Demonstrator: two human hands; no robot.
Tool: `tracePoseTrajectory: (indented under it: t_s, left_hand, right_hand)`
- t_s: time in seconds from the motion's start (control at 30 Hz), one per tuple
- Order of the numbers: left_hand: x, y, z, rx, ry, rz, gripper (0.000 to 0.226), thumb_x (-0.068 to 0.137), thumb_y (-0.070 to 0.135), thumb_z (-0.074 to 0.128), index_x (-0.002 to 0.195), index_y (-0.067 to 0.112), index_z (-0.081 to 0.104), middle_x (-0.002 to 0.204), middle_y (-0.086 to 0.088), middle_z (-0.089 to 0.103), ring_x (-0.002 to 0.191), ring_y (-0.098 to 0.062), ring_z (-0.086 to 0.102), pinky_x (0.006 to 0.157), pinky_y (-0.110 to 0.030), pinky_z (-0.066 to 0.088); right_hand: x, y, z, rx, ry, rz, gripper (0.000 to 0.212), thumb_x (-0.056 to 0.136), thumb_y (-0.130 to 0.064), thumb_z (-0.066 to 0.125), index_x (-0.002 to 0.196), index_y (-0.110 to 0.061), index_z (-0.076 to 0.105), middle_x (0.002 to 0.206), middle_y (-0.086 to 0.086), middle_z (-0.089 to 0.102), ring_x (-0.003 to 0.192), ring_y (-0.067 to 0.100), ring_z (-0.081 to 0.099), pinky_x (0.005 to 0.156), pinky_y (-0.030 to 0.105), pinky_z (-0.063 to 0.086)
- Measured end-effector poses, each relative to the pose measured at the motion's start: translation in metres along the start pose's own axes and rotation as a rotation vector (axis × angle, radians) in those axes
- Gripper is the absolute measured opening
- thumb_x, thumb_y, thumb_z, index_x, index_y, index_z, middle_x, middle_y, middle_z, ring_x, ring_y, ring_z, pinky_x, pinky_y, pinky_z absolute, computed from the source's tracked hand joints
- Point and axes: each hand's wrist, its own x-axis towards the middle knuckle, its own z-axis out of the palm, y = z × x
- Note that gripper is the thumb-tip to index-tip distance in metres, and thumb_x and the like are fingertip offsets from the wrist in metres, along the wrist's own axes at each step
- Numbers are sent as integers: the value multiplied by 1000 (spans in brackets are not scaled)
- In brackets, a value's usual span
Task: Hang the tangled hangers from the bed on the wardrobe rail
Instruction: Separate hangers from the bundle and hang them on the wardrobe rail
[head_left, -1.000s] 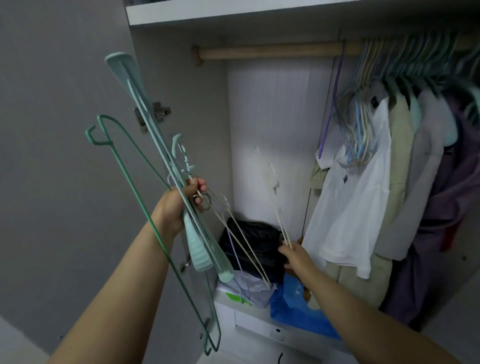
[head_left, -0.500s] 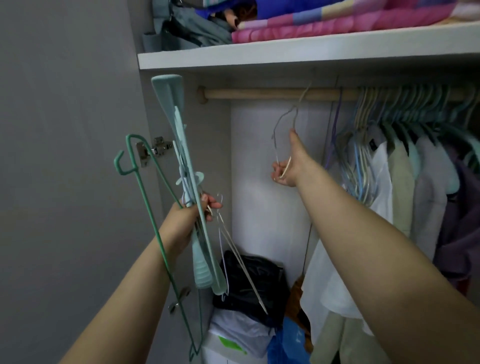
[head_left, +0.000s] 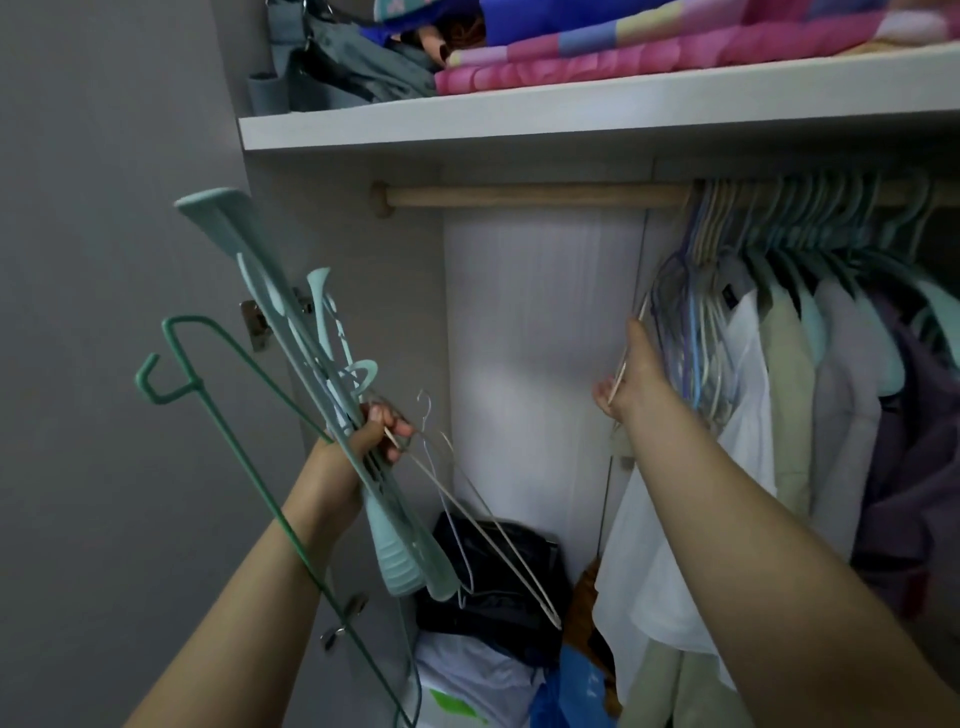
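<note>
My left hand (head_left: 371, 434) grips a bundle of tangled hangers (head_left: 311, 374): pale teal plastic ones, a dark green wire one (head_left: 223, 415) and thin white wire ones (head_left: 483, 519) that trail down to the right. My right hand (head_left: 631, 382) reaches up beside the hanging clothes and pinches a thin pale wire hanger (head_left: 631, 343). Its upper part runs toward the wooden rail (head_left: 519, 196), and its hook is lost among the empty hangers (head_left: 691, 312) there.
The rail's right half is crowded with teal hangers and shirts (head_left: 779, 389). Above it a white shelf (head_left: 571, 104) carries folded blankets and a bag. Black, white and blue bags (head_left: 498, 597) are piled on the wardrobe floor. A door hinge (head_left: 254, 322) sits at left.
My right hand has carried the thin wire hanger up from the wardrobe floor and then right, against the hangers on the rail. The left hand still holds the bundle.
</note>
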Motion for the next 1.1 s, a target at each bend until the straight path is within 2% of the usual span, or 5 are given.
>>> tracePoseTrajectory:
  t_s: [0.23, 0.43, 0.7, 0.8, 1.1]
  left_hand:
    - [-2, -5, 6, -189, -42, -80, 51, 96, -3, 33, 60, 22, 60, 63, 1, 58, 51, -10, 50, 51, -18, 46]
    - [-3, -8, 7, -273, -51, -84, 47, 91, -6, 34, 60, 19, 58, 62, 1, 54, 51, -8, 46, 47, -17, 41]
    - [-17, -14, -10, -28, -4, -126, 24, 96, 18, 46, 107, 9, 65, 96, 2, 72, 60, -8, 59, 61, -19, 53]
    - [-23, -15, -11, 96, 59, -124, 26, 101, 14, 41, 123, 10, 56, 109, 2, 68, 72, -10, 67, 70, -21, 56]
    - [-37, -26, 5, 136, 57, -117, 40, 102, 24, 46, 62, 20, 52, 52, 4, 36, 44, -9, 35, 50, -26, 39]
  right_hand:
    - [-16, 112, -60, -389, -329, 122, 102, 73, -86, 25, 152, -28, -4, 160, 8, 1, 147, 24, 7, 118, 51, 11]
    - [-18, 190, -124, -1324, -860, 467, 128, 65, -60, 73, 149, -30, -18, 160, 1, 7, 144, 16, 15, 118, 29, 15]
    - [-28, 220, -165, -976, -538, 339, 58, 79, -22, 76, 122, -19, 38, 117, 4, 43, 109, 20, 51, 91, 35, 50]
    - [-38, 219, -173, -782, -430, 343, 44, 83, -33, 72, 109, -13, 43, 85, 4, 51, 69, 14, 52, 55, 26, 44]
    - [-43, 174, -142, -512, 78, -120, 19, 97, -31, 52, 97, -15, 62, 75, 3, 55, 61, 17, 53, 55, 28, 50]
